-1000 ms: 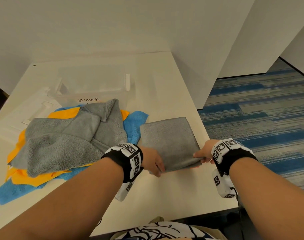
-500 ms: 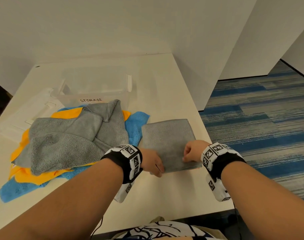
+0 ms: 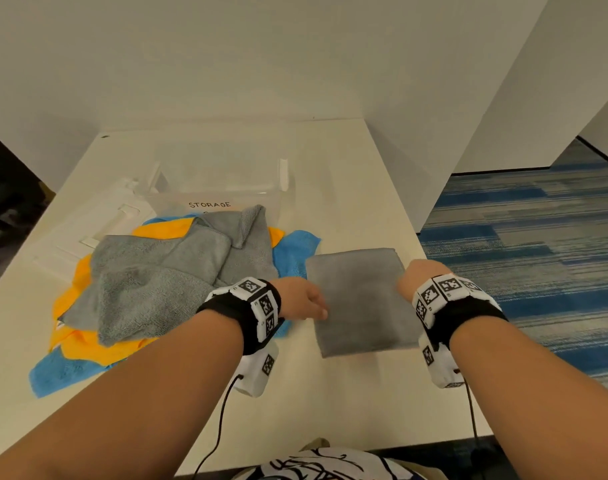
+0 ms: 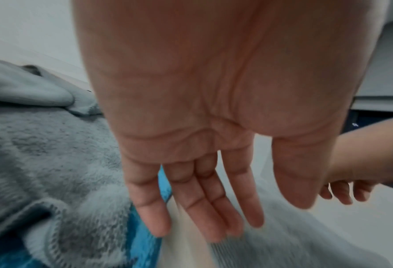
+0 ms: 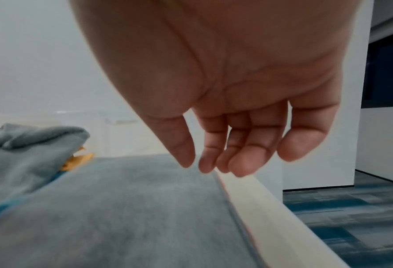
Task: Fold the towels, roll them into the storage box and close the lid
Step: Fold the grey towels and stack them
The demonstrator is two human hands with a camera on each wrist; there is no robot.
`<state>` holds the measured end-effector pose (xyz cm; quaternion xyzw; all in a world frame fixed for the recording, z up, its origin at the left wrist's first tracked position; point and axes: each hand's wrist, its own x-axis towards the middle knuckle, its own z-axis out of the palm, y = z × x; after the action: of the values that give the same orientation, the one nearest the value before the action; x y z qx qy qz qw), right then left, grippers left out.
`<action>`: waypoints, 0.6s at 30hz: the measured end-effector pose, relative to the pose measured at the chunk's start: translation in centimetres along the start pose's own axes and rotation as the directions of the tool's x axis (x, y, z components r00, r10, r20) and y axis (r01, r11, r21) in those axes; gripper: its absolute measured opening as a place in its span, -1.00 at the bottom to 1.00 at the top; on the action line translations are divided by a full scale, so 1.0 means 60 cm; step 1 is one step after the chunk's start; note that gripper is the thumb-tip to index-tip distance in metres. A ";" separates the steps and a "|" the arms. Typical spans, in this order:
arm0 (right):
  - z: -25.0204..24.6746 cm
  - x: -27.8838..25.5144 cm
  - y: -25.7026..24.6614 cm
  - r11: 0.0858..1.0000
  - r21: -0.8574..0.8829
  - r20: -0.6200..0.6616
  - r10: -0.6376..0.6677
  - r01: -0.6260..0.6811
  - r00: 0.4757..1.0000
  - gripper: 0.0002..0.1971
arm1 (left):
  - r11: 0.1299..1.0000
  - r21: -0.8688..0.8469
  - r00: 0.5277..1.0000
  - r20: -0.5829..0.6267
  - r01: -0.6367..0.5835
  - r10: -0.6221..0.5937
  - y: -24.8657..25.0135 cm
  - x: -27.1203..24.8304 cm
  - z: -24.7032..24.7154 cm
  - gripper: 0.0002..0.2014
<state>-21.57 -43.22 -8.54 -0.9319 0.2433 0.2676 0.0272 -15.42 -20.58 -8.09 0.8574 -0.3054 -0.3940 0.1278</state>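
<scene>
A folded grey towel (image 3: 359, 299) lies flat near the table's right edge; it also fills the lower right wrist view (image 5: 126, 208). My left hand (image 3: 304, 301) hovers at the towel's left edge with fingers (image 4: 204, 208) straight and empty. My right hand (image 3: 417, 277) hangs over the towel's right edge, fingers (image 5: 216, 156) loosely curved and holding nothing. A clear storage box (image 3: 223, 183) labelled STORAGE stands open at the back. In front of it lies a pile of grey (image 3: 157, 278), orange (image 3: 88, 344) and blue (image 3: 58, 372) towels.
The clear lid (image 3: 88, 233) lies left of the box. The table's right edge (image 5: 271, 208) drops to blue striped carpet (image 3: 538, 244). A white partition wall (image 3: 434, 116) stands at the table's far right corner. Bare tabletop (image 3: 330, 403) lies in front of the folded towel.
My right hand let go of the towel's near right corner and moved up along its right edge. My left hand lifted off the near left corner. The folded towel lies still.
</scene>
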 end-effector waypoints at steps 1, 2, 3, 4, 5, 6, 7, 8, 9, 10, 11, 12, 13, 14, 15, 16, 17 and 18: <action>-0.007 -0.002 -0.011 1.000 0.010 -0.009 -0.028 0.028 1.000 -0.68 | 0.999 -0.032 0.998 -0.059 -0.005 0.003 -0.006 -0.005 -0.011 -0.73; -0.011 0.001 -0.025 0.998 0.018 -0.006 -0.055 0.055 0.998 -0.66 | 0.999 -0.046 0.993 -0.115 -0.010 0.004 -0.012 -0.010 -0.021 -0.75; -0.018 0.000 -0.040 0.997 0.032 -0.022 -0.075 0.076 0.997 -0.69 | 0.999 -0.050 0.986 -0.169 -0.007 -0.001 -0.018 -0.015 -0.033 -0.76; -0.026 -0.003 -0.058 0.994 0.070 -0.038 -0.076 0.078 0.996 -0.75 | 0.998 -0.056 0.975 -0.223 0.001 -0.014 -0.029 -0.021 -0.045 -0.79; -0.032 -0.004 -0.074 0.991 0.115 -0.042 -0.070 0.074 0.997 -0.81 | 0.997 -0.073 0.961 -0.275 0.015 -0.035 -0.040 -0.028 -0.058 -0.82; -0.037 -0.004 -0.089 0.984 0.165 -0.048 -0.066 0.073 0.997 -0.82 | 0.995 -0.099 0.944 -0.326 0.029 -0.060 -0.051 -0.034 -0.069 -0.86; -0.041 -0.008 -0.108 0.977 0.193 -0.061 -0.077 0.088 0.995 -0.81 | 0.991 -0.123 0.922 -0.377 0.045 -0.089 -0.067 -0.043 -0.080 -0.89; -0.045 -0.011 -0.126 0.972 0.214 -0.067 -0.085 0.097 0.994 -0.78 | 0.989 -0.133 0.898 -0.424 0.064 -0.115 -0.083 -0.052 -0.092 -0.89; -0.048 -0.013 -0.142 0.972 0.212 -0.073 -0.091 0.105 0.993 -0.78 | 0.988 -0.121 0.876 -0.461 0.096 -0.141 -0.099 -0.062 -0.102 -0.88; -0.050 -0.016 -0.159 0.972 0.205 -0.082 -0.103 0.118 0.991 -0.78 | 0.985 -0.092 0.857 -0.486 0.143 -0.170 -0.115 -0.072 -0.112 -0.85; -0.053 -0.024 -0.177 0.971 0.194 -0.090 -0.121 0.136 0.989 -0.77 | 0.978 -0.049 0.844 -0.498 0.202 -0.199 -0.130 -0.081 -0.121 -0.83; -0.056 -0.029 -0.195 0.972 0.177 -0.091 -0.137 0.152 0.986 -0.74 | 0.963 0.008 0.838 -0.495 0.269 -0.230 -0.148 -0.092 -0.130 -0.80; -0.057 -0.030 -0.212 0.973 0.161 -0.087 -0.150 0.163 0.985 -0.72 | 0.939 0.072 0.836 -0.482 0.337 -0.263 -0.166 -0.102 -0.137 -0.77; -0.059 -0.033 -0.228 0.973 0.144 -0.079 -0.169 0.179 0.982 -0.71 | 0.907 0.133 0.835 -0.462 0.399 -0.300 -0.184 -0.111 -0.143 -0.72; -0.062 -0.037 -0.244 0.972 0.128 -0.058 -0.193 0.199 0.979 -0.69 | 0.876 0.184 0.836 -0.437 0.446 -0.333 -0.201 -0.119 -0.146 -0.67; -0.065 -0.042 -0.259 0.968 0.118 -0.050 -0.219 0.223 0.975 -0.69 | 0.856 0.213 0.839 -0.408 0.470 -0.359 -0.217 -0.127 -0.147 -0.62; -0.066 -0.044 -0.275 0.964 0.112 -0.052 -0.238 0.243 0.970 -0.71 | 0.853 0.216 0.846 -0.380 0.475 -0.374 -0.235 -0.135 -0.148 -0.57; -0.065 -0.045 -0.286 0.960 0.114 -0.062 -0.249 0.254 0.967 -0.72 | 0.860 0.197 0.852 -0.353 0.471 -0.386 -0.248 -0.142 -0.148 -0.52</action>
<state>-13.63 -27.62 -5.16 -0.9579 0.1393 0.2246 0.1118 -6.75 -3.86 -4.02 0.9630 -0.1334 -0.2308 -0.0398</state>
